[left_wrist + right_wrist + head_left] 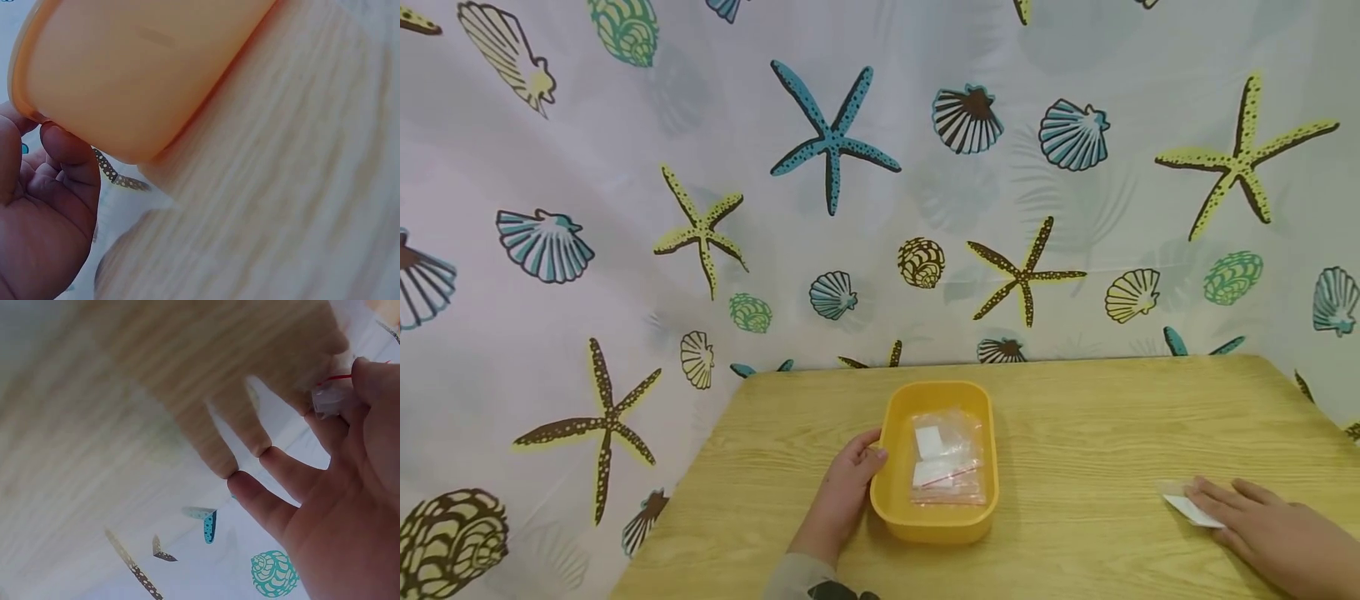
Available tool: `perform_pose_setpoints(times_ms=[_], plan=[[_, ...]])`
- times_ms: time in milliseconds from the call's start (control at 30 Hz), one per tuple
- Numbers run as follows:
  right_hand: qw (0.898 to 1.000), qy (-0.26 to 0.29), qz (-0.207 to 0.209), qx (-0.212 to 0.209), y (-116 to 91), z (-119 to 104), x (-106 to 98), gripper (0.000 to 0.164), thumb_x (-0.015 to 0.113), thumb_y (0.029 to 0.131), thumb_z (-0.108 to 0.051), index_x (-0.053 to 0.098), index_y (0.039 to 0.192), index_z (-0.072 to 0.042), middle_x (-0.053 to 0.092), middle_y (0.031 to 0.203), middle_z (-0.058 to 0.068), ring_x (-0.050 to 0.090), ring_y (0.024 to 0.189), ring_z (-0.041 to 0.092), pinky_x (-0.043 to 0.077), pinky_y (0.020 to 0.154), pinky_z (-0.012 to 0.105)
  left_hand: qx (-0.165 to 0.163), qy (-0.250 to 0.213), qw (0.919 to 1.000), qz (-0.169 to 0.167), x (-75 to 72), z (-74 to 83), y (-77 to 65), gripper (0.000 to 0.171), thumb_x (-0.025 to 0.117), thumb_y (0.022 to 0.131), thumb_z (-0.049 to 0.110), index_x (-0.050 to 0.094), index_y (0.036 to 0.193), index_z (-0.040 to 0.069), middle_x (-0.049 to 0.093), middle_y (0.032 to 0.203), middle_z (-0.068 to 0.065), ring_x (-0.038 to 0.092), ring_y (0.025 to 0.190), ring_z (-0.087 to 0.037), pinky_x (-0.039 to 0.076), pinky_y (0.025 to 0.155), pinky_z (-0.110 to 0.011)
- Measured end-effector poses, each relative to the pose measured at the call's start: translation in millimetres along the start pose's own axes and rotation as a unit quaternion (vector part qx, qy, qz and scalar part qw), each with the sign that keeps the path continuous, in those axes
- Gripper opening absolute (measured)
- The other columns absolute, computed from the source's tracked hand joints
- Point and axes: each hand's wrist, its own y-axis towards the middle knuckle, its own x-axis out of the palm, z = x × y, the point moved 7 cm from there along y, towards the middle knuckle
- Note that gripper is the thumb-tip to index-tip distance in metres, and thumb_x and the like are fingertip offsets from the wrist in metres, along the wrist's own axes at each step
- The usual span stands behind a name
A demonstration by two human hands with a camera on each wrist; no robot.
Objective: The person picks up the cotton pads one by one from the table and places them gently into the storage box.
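Observation:
A yellow plastic box (936, 532), rectangular with rounded corners, stands open-topped on the table. Inside it lie several clear zip bags (947, 458) with white pieces in them. My left hand (846, 487) grips the box's left side near the rim; the left wrist view shows the thumb (65, 147) against the box wall (137, 75). Far to the right, my right hand (1273, 529) is low at the tabletop, pinching a small clear zip bag (331, 400) with a red seal line between thumb and index finger. A white piece (1197, 511) shows at that bag. The other right fingertips touch the table.
The wood-grain table (1097, 425) reaches back to a hanging cloth (895, 192) printed with shells and starfish. The cloth also runs along the left and right sides. Bare tabletop lies between the box and my right hand.

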Motion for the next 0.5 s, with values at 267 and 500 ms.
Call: perform_pose_setpoints(times_ms=[267,500], plan=[[0.998,0.021,0.006,0.052,18,3,-12,0.054,0.065,0.099,-0.032,0.055,0.144,-0.004,0.053,0.146,0.017,0.067,0.107,0.035,0.055,0.083,0.050,-0.012,-0.010,0.9999,-0.006,-1.9,0.9,4.4,0.052,0.052,0.107,0.027,0.040,0.153,0.007,0.062,0.121,-0.018,0.064,0.102,-0.024,0.055,0.086,-0.034],[0.996,0.041,0.055,0.060,32,-10,-30,0.053,0.061,0.102,-0.033,0.052,0.148,-0.008,0.050,0.150,0.012,0.072,0.092,0.021,0.058,0.074,0.041,-0.020,-0.015,0.9997,-0.006,-2.5,-2.8,3.3,0.052,0.053,0.106,0.028,0.042,0.153,0.008,0.062,0.118,-0.017,0.064,0.099,-0.024,0.056,0.083,-0.035]])
